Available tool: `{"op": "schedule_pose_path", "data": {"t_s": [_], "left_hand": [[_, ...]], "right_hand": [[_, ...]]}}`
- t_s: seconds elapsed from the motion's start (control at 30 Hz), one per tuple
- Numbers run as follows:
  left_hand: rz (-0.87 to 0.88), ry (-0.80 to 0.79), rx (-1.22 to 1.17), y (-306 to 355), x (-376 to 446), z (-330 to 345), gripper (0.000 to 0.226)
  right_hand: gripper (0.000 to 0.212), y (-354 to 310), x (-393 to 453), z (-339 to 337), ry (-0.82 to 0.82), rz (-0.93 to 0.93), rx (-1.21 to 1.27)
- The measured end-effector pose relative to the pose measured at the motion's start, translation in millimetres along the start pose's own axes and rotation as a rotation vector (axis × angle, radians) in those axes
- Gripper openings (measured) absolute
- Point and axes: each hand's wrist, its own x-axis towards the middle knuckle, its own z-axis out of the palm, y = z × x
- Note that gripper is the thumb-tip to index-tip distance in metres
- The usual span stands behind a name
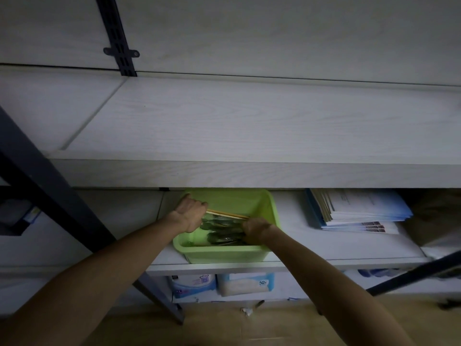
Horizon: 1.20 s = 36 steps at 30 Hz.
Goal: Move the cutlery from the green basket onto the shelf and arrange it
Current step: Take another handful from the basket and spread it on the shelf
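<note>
Green basket [259, 208] sat on the lower shelf [349, 248], beneath the wide upper shelf [249, 126]. Both hands were inside it. Left hand [190, 213] curled around wooden chopsticks [228, 215]; right hand [255, 229] closed over dark metal cutlery [222, 231] lying in the basket. Stack of papers [359, 211] lay well to the right.

Upper shelf [249, 173] overhanging basket [224, 254].

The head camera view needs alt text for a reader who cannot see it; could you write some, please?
Both hands, left hand and right hand, reach into a green basket of cutlery on a lower shelf, beside a stack of booklets. The white shelf above is bare.
</note>
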Motion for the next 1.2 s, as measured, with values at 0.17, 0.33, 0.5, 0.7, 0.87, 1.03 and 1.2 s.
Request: {"op": "schedule_pose_path", "data": {"t_s": [0.17, 0.33, 0.5, 0.7, 0.87, 1.03, 1.2], "left_hand": [[0.005, 0.006, -0.024, -1, 0, 1, 0.031], [0.03, 0.033, -0.086, -7, 0, -4, 0.03], [0.047, 0.04, -0.192, -13, 0, -13, 0.028], [0.061, 0.132, -0.238, -9, -17, -21, 0.022], [0.029, 0.222, -0.356, -8, -37, -35, 0.024], [-0.019, 0.324, -0.386, 2, -65, -50, 0.021], [-0.175, 0.407, -0.454, 36, -97, -65, 0.015]], "right_hand": [[0.039, 3, -1, -11, 0.043, -0.013, 0.117], [0.037, 3, -13, -28, 0.087, -0.04, 0.066], [0.035, 12, -29, -36, 0.119, -0.036, -0.068], [0.036, 26, -49, -44, 0.241, -0.044, -0.148], [0.034, 36, -78, -54, 0.328, -0.041, -0.139], [0.036, 58, -119, -56, 0.416, -0.059, -0.175], [0.04, 78, -158, -55, 0.451, -0.068, -0.231]]}}
